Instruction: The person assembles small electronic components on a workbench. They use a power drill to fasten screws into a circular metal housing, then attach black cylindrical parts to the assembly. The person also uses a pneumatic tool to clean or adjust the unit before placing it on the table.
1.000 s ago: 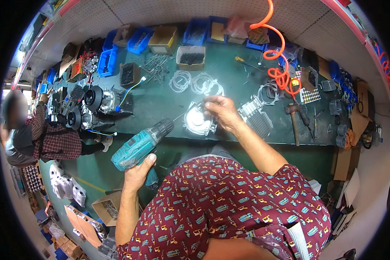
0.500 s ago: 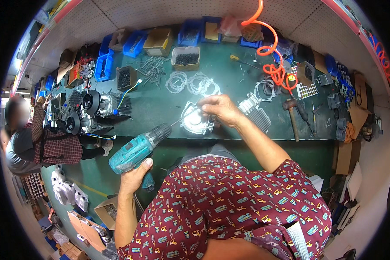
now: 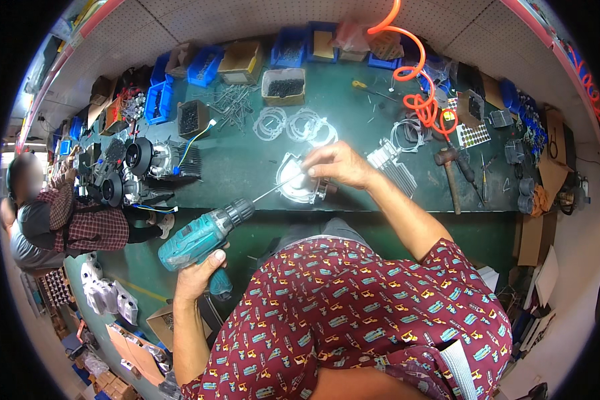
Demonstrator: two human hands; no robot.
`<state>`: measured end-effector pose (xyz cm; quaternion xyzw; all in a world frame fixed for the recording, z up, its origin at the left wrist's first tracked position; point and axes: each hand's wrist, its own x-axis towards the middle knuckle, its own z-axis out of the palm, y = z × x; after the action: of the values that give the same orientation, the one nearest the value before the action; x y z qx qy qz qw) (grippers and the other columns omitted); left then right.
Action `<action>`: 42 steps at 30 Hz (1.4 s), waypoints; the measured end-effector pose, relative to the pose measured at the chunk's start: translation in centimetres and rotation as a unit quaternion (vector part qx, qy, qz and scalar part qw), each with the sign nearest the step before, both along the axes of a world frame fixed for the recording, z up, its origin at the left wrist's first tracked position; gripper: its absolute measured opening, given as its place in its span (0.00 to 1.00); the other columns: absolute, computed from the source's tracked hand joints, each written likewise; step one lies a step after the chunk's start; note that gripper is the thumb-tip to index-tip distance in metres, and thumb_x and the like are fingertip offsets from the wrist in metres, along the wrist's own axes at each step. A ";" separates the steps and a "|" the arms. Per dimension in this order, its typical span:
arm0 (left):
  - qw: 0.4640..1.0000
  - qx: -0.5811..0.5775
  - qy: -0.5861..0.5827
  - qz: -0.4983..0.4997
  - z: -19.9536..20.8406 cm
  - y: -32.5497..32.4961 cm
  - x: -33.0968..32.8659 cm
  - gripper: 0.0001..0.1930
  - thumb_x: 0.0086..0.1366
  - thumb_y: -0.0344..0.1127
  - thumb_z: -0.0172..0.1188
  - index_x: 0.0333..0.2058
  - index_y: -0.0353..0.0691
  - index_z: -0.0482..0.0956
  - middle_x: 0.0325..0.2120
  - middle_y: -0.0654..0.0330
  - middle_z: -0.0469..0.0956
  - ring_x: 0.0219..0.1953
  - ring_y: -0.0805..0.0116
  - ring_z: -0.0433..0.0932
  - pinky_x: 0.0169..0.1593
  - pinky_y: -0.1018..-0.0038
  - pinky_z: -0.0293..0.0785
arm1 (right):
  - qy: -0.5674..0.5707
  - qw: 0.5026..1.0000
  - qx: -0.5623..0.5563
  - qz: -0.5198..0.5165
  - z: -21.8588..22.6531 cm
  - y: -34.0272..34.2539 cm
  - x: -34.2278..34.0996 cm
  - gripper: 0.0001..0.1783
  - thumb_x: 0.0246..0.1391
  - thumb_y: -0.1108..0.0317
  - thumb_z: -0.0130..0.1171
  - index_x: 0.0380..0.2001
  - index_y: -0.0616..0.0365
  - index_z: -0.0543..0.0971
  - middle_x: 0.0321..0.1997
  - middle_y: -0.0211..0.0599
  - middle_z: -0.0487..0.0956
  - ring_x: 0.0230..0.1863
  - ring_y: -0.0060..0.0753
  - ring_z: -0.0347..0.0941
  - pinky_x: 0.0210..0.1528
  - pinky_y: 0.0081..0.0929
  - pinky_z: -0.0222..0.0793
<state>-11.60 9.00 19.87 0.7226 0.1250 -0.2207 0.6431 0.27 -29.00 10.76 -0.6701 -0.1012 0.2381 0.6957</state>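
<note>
My left hand [image 3: 197, 274] is wrapped round the grip of a teal cordless drill [image 3: 197, 240]. The drill's long thin bit [image 3: 273, 190] slants up to the right, its far end close to my right fingers. Those fingers of my right hand [image 3: 337, 165] are pinched together above a round silver metal housing [image 3: 298, 185] near the bench's front edge. Whatever sits between the fingertips is too small to make out. Just right of that hand lies a finned metal part [image 3: 395, 168]. Thin pale ring gaskets [image 3: 305, 125] rest behind the housing.
A hammer [image 3: 449, 179] and a screwdriver [image 3: 485, 179] lie to the right, near an orange coiled air hose [image 3: 420, 73]. Open boxes of screws [image 3: 283, 87] and blue bins line the back. Motor assemblies [image 3: 153, 160] stand at left, where a co-worker [image 3: 67, 213] is.
The drill has drawn back slightly to the left and toward me, its bit tip shifting with it. My right hand stays pinched over the housing, almost in place.
</note>
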 end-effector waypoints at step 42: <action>0.815 0.409 -0.075 -0.404 8.1 -9.5 9.5 0.17 0.52 0.38 0.70 0.41 0.43 0.83 0.34 0.48 0.84 0.40 0.46 0.82 0.45 0.58 0.78 | -0.198 0.937 -0.187 -0.220 -10.8 3.6 -3.4 0.26 0.48 0.71 0.51 0.52 0.67 0.78 0.55 0.56 0.78 0.58 0.55 0.72 0.64 0.42 0.62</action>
<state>-2.13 -0.47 28.00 0.9188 -0.1475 -0.3345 0.1489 -3.10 -25.39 -0.04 -0.8270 -0.0405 -0.0440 0.5590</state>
